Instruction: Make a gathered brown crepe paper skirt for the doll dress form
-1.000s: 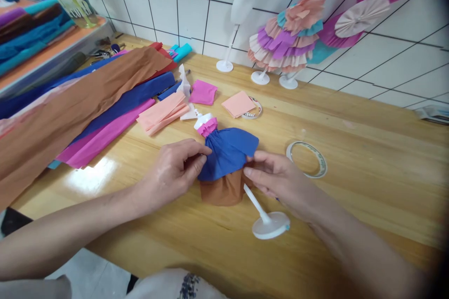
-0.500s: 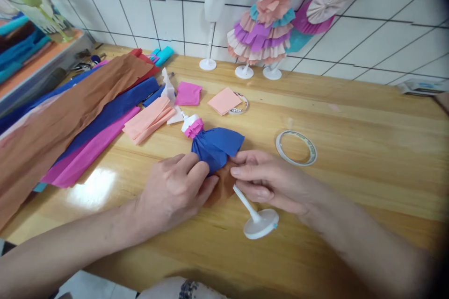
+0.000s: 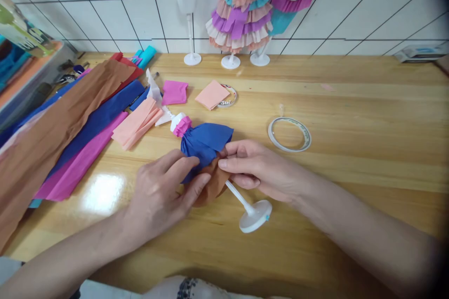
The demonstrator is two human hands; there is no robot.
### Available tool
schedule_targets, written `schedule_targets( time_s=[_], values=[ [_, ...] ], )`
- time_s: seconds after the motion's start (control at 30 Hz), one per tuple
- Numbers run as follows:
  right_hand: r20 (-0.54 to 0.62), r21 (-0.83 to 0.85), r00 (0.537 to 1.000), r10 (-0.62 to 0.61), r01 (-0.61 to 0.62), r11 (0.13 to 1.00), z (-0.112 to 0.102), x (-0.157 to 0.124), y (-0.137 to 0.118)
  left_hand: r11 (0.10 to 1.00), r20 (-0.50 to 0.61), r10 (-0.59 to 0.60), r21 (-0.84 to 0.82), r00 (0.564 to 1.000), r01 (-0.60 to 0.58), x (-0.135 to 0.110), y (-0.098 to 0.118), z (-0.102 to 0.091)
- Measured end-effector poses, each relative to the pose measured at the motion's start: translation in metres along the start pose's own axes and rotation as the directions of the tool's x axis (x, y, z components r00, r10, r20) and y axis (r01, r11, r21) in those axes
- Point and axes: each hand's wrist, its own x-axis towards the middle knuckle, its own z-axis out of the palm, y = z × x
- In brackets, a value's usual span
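Note:
A small white dress form point(image 3: 177, 122) lies tilted on its stand, with a pink ruffled band round its chest. From its waist hangs a blue crepe paper skirt point(image 3: 206, 139), and a brown crepe paper layer point(image 3: 213, 188) shows beneath it. My left hand point(image 3: 164, 189) grips the skirt's near side between thumb and fingers. At the hem, my right hand point(image 3: 252, 164) pinches the brown layer. Below my right fingers the white stand base point(image 3: 255, 217) sticks out toward me. The fingertips of both hands are partly hidden by paper.
Long crepe paper strips point(image 3: 87, 98) lie at the left, near folded peach paper point(image 3: 137, 124). A pink square point(image 3: 175, 92) and a peach square point(image 3: 211, 95) lie behind the form. To the right is a tape roll point(image 3: 289, 134). Dressed forms point(image 3: 242, 18) stand against the tiled wall.
My left thumb and fingers have spread somewhat along the skirt. More of the brown layer shows between my hands. The view has shifted, so everything sits a little further left.

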Motion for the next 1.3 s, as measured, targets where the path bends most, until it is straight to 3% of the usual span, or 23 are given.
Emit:
schedule_targets(
  time_s=[0.1, 0.3, 0.63, 0.83, 1.2, 1.3],
  values=[
    [-0.022, -0.045, 0.997, -0.08, 0.079, 0.996, 0.005, 0.002, 0.001, 1.0, -0.011, -0.01, 0.021, 1.0, 0.01, 0.009, 0.002, 0.002],
    [-0.065, -0.17, 0.97, -0.236, 0.222, 0.96, 0.01, 0.001, 0.002, 0.998, 0.079, -0.046, 0.051, 0.996, 0.042, 0.025, 0.001, 0.004],
    [-0.136, -0.337, 0.979, -0.152, 0.098, 0.936, 0.007, 0.003, 0.005, 0.956, 0.059, -0.274, -0.096, 0.96, 0.278, 0.026, -0.005, -0.007],
    [-0.159, -0.413, 0.978, -0.138, 0.061, 0.909, 0.004, 0.003, 0.008, 0.93, 0.031, -0.34, -0.136, 0.94, 0.34, 0.024, -0.005, -0.012],
    [-0.138, -0.467, 0.951, -0.276, 0.184, 0.865, 0.007, 0.006, 0.001, 0.866, 0.045, -0.449, -0.223, 0.892, 0.447, 0.025, -0.007, -0.014],
    [-0.158, -0.398, 0.974, -0.165, 0.09, 0.913, 0.012, 0.012, -0.003, 0.807, 0.062, -0.512, -0.309, 0.857, 0.504, 0.026, -0.009, -0.015]
  ],
)
